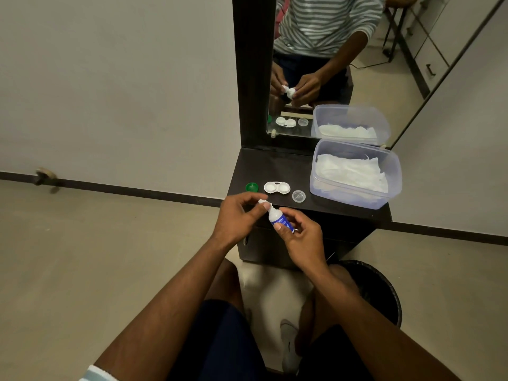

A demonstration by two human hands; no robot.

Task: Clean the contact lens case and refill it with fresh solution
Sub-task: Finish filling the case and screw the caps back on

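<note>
**Solution bottle held in both hands above the open lens case**

Nearest the camera, two bare forearms reach forward over dark shorts toward a small dark table point(343, 211). Working from the left: the left hand point(237, 215) has its fingers curled, thumb and fingertips pinching the white cap point(262, 202) at the top of the solution bottle point(277, 220). Whether the cap is already loose from the neck cannot be told. Just to its right, the right hand point(298, 233) grips the blue-labelled body of the bottle, thumb across the label, the bottle tilted with its top toward the left hand.

On the table beyond the hands, again from the left, lies a green lid point(252, 187), then the white contact lens case point(276, 187) with both wells uncovered, then a clear lid point(298, 196). The case sits just past the left hand's fingertips, apart from both hands and from the bottle. Further right stands a clear plastic container point(354, 198) holding white tissue point(351, 171).

A mirror point(330, 64) behind the table reflects the hands, the bottle, the case and the container. On the floor at lower right stands a dark bin point(384, 292).
</note>
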